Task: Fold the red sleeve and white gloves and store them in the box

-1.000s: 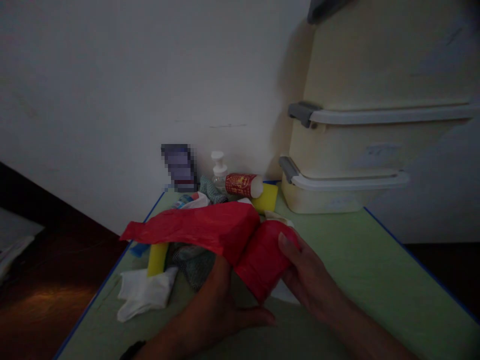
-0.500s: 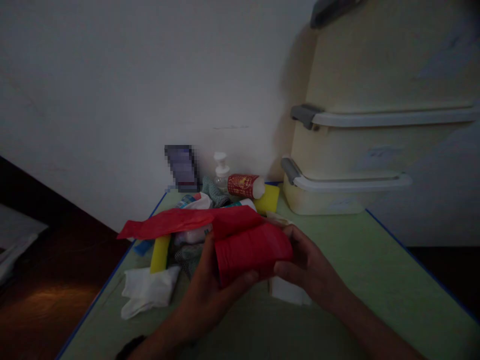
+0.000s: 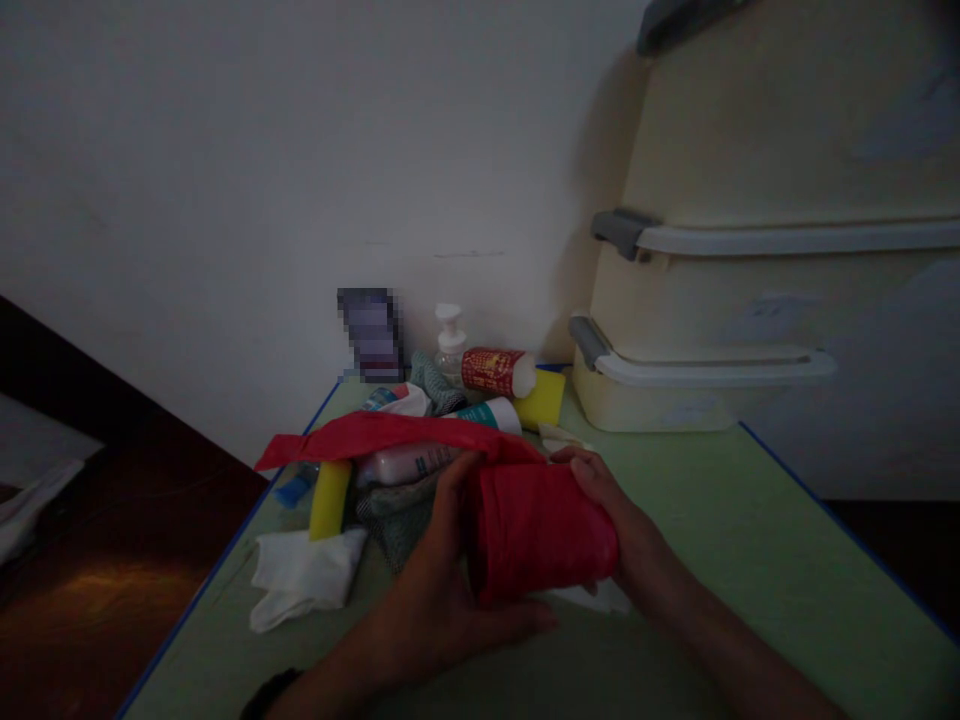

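Above the front of the table I hold a roll of thin red sheet material (image 3: 551, 530), its dark hollow end facing left. From its top a loose flat red strip (image 3: 390, 437) stretches left over the pile of things. My left hand (image 3: 442, 590) cups the left end, fingers behind the rim and thumb stretched out along the underside. Around the right end wraps my right hand (image 3: 626, 520), with its fingers on top; its thumb is mostly hidden. Under the strip lie a pale pink bottle (image 3: 409, 463) and a grey mesh cloth (image 3: 394, 520).
A white folded cloth (image 3: 307, 570), yellow sponges (image 3: 330, 500) (image 3: 544, 400), a red patterned paper cup (image 3: 491, 372), a clear pump bottle (image 3: 450, 340) and a white-and-teal tube (image 3: 499, 414) crowd the table's far left. Stacked cream bins (image 3: 652, 400) stand at the back right against the wall.
The roll has moved right and turned so its hollow end shows more. My left thumb has slid off its front to below it. The loose strip has shifted slightly right.
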Available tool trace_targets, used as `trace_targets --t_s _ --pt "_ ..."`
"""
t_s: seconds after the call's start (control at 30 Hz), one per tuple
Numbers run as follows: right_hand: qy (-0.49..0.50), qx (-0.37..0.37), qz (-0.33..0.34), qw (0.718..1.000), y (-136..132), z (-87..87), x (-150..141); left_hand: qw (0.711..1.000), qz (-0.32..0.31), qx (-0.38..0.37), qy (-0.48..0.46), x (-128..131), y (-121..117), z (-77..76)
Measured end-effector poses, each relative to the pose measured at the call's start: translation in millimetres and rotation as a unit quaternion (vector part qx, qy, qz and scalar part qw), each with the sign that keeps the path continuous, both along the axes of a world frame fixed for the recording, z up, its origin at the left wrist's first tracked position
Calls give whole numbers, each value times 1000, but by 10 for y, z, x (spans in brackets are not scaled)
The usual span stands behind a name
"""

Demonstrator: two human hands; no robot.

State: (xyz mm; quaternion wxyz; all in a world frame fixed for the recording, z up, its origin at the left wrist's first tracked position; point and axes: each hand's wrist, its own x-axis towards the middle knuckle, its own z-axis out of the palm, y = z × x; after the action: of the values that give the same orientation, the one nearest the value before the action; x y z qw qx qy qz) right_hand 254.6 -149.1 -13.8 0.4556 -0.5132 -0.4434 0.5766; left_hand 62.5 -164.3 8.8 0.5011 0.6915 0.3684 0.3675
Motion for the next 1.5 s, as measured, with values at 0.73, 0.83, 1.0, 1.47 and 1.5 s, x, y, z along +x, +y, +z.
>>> trace_targets --t_s 0.73,0.83,1.0,1.47,1.5 --pt "80 -105 85 988 -124 283 -64 987 22 -92 -133 21 -17 -22" --pt "51 -107 93 989 -117 289 -58 987 3 -82 -141 21 -20 -32" --pt "-12 -69 83 994 -163 295 -37 985 3 -82 -155 -25 -19 -40" --pt "-184 94 127 970 -214 198 -42 912 241 -202 -262 1 86 213" --pt "-194 100 129 967 -209 190 -38 913 240 -187 -271 -16 88 210"
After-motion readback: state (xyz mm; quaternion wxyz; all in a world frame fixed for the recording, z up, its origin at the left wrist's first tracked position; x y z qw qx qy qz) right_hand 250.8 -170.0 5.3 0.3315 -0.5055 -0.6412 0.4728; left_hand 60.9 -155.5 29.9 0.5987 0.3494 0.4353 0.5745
